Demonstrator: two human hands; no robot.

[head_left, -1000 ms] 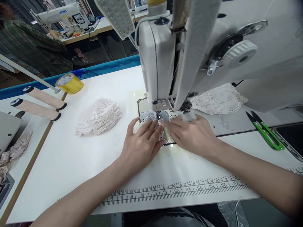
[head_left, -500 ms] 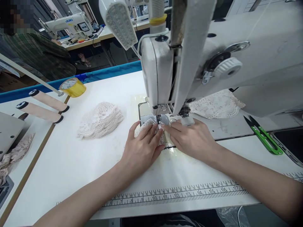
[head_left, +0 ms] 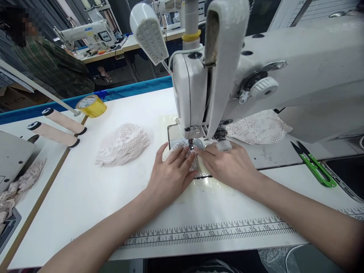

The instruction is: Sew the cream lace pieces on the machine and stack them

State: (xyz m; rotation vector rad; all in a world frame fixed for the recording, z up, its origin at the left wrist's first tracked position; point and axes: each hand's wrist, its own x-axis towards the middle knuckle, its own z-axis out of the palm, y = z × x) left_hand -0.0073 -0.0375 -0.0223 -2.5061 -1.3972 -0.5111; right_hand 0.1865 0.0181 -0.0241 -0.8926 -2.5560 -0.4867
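A small piece of lace (head_left: 195, 163) lies beneath the presser foot (head_left: 191, 144) of a white sewing machine (head_left: 190, 91). My left hand (head_left: 172, 172) rests on it from the left, palm down, fingers stretched and apart, covering much of it. From the right, my right hand (head_left: 227, 163) has its fingers bent together at the lace edge, close by the needle. Its fingertips are partly hidden, and so is the lace under them. Left of my hands sits a stack of lace pieces (head_left: 123, 146). Behind the needle area, another lace piece (head_left: 258, 127) lies under the machine arm.
Green thread snips (head_left: 315, 167) and a phone (head_left: 345, 176) lie at the right. Yellow tape (head_left: 92, 106) and two thread cones (head_left: 54, 134) are at the left. A printed ruler (head_left: 210, 235) runs along the front edge. A person (head_left: 51, 64) sits beyond, near another sewing machine.
The camera view has shifted slightly. Both hands stay on the lace at the presser foot, with hardly any visible movement.
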